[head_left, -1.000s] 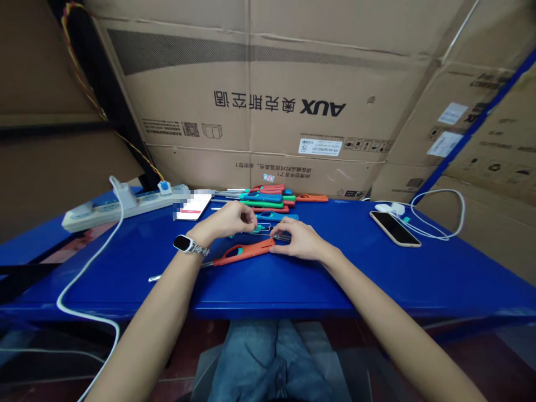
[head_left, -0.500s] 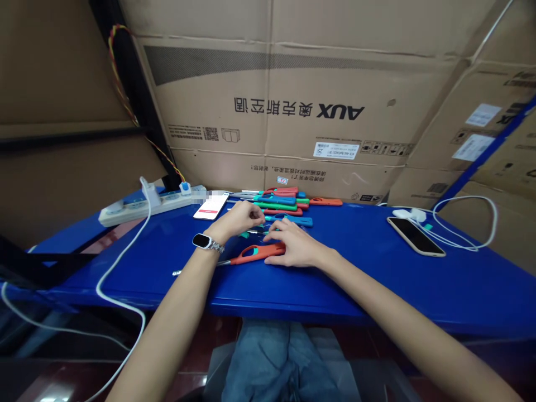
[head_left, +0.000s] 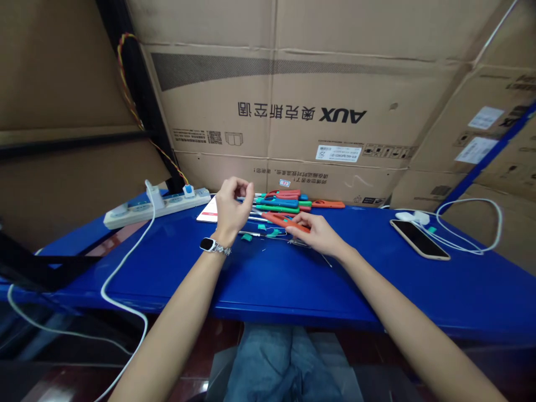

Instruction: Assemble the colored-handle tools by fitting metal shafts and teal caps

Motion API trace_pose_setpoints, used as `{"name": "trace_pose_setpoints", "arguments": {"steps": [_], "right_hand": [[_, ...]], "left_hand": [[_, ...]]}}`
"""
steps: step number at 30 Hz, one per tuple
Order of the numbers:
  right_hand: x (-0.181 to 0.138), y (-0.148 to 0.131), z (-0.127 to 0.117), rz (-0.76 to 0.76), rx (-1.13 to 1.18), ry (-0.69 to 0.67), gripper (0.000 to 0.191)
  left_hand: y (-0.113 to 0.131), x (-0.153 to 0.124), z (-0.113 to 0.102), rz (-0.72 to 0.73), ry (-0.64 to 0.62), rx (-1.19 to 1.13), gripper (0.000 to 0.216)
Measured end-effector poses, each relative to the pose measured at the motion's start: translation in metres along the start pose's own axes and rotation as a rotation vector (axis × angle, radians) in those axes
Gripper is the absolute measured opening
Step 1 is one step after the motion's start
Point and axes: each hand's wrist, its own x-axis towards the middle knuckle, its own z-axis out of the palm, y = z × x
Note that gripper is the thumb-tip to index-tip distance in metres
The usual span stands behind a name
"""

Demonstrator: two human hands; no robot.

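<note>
My right hand (head_left: pixel 316 231) is closed round the handle of an orange long-nosed lighter (head_left: pixel 278 219), which points left over the table. My left hand (head_left: pixel 234 206) is raised left of that lighter with its fingers curled. Whether anything is in those fingers is hidden. Behind both hands lies a pile of similar lighters, among them a green one (head_left: pixel 280 209), a blue one (head_left: pixel 288 203) and another orange one (head_left: pixel 329 204). Small turquoise pieces (head_left: pixel 247 237) and a thin metal rod (head_left: pixel 253 234) are scattered between my hands. Thin metal parts stick out beneath my right hand.
A phone (head_left: pixel 206 212) with a lit screen lies partly behind my left hand. To its left is a white power strip (head_left: pixel 157 207) with cables. A dark-screened phone (head_left: pixel 419 239) and a coiled white cable (head_left: pixel 498 226) lie at right. Cardboard (head_left: pixel 293 72) walls the back.
My right hand has lifted the orange lighter from the front of the table towards the pile. My left hand has risen away from the small parts. Loose turquoise pieces now show more plainly.
</note>
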Motion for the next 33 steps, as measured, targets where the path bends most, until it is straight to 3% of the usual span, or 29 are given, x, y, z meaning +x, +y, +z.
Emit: {"name": "trace_pose_setpoints", "arguments": {"steps": [2, 7, 11, 33], "right_hand": [[0.001, 0.003, 0.001, 0.036, 0.098, 0.061, 0.038], [0.005, 0.004, 0.013, 0.09, 0.282, 0.121, 0.043], [0.004, 0.002, 0.018, 0.094, 0.328, 0.105, 0.045], [0.002, 0.0, 0.026, 0.078, 0.297, 0.133, 0.039]], "left_hand": [[0.003, -0.005, 0.006, -0.11, 0.003, -0.093, 0.026], [0.001, -0.017, 0.028, -0.39, -0.257, -0.351, 0.02], [0.001, -0.021, 0.037, -0.476, -0.387, -0.56, 0.027], [0.009, -0.031, 0.042, -0.66, -0.407, -0.847, 0.033]]}}
